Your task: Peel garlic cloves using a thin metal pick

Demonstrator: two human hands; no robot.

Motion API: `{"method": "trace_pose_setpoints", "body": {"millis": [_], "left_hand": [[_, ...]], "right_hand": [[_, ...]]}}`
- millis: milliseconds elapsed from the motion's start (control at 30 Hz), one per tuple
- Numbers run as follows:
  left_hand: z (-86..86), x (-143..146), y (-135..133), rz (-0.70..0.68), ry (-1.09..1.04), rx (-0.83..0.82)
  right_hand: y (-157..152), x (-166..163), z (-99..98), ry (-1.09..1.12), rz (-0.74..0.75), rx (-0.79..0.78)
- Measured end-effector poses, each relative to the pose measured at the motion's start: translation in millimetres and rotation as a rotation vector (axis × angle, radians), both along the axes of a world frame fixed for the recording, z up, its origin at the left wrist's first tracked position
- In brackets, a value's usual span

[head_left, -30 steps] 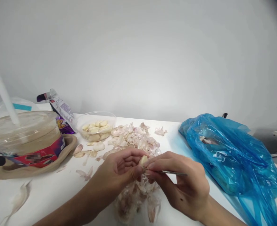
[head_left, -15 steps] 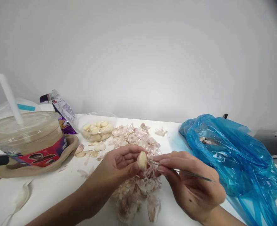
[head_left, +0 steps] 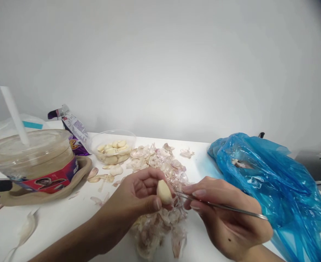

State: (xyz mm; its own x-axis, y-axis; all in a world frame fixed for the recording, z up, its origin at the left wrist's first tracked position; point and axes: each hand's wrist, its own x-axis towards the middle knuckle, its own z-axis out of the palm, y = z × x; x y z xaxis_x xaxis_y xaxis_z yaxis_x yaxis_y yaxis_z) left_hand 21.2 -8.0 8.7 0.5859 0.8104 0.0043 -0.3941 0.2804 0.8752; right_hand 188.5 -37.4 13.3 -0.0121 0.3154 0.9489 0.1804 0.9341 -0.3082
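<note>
A pale peeled garlic clove [head_left: 164,192] is pinched between the thumb and fingers of my left hand [head_left: 140,191]. My right hand [head_left: 231,214] is closed on thin metal tweezers [head_left: 239,209], whose tips point left, close to the clove. Whether the tips touch it I cannot tell. Beneath both hands spreads a heap of papery garlic skins [head_left: 160,158]. Behind my left hand stands a clear plastic bowl [head_left: 93,140] with several peeled cloves in it. Loose cloves and skin scraps [head_left: 102,177] lie in front of the bowl.
At left a large lidded drink cup [head_left: 51,156] with a white straw sits in a cardboard holder [head_left: 85,171]. A purple snack packet [head_left: 77,133] leans behind it. A crumpled blue plastic bag [head_left: 266,182] covers the right side of the white table [head_left: 70,225]. A grey wall rises behind.
My right hand has moved slightly right and down with the tweezers, drawing the tips back from the clove. The clove has turned a little in my left hand.
</note>
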Motion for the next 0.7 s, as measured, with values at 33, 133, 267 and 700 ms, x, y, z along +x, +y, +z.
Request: {"method": "trace_pose_setpoints", "body": {"millis": [33, 133, 267, 700], "left_hand": [[-0.5, -0.3, -0.1, -0.003, -0.007, 0.001], [-2.2, -1.1, -0.6, 0.003, -0.022, 0.006], [-3.0, -0.9, -0.2, 0.005, -0.019, 0.015], [-1.6, 0.1, -1.3, 0.101, 0.042, 0.016]], "right_hand": [[-0.1, -0.3, 0.3, -0.005, 0.003, 0.002], [-0.4, -0.9, 1.4, -0.017, 0.015, -0.001], [-0.4, -1.2, 2.2, -0.037, 0.036, -0.036], [2.1, 0.5, 2.1, -0.114, 0.082, -0.065]]}}
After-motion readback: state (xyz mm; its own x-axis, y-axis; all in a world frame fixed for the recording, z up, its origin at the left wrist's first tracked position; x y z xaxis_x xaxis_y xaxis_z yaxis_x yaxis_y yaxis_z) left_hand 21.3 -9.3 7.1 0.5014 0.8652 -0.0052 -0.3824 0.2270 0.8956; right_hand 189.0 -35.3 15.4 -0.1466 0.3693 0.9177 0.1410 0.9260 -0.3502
